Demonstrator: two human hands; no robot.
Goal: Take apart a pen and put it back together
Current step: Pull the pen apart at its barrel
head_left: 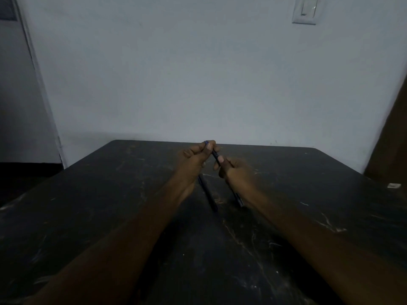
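while holding the pen [214, 154] clear of the table [110, 194], probably for room to twist or pull: pinching upper end with left hand [193, 158], gripping lower down with right hand [234, 170]. opposing grips, so likely mid-separation. forearms stretched forward, hands close together, fingers curled. second pen [208, 193] flat on table below, untouched

single head-worn wide-angle view, looking forward and slightly down over a dark table [110, 216] toward a pale wall [176, 73], both forearms reaching out from the bottom edge, near the lens.
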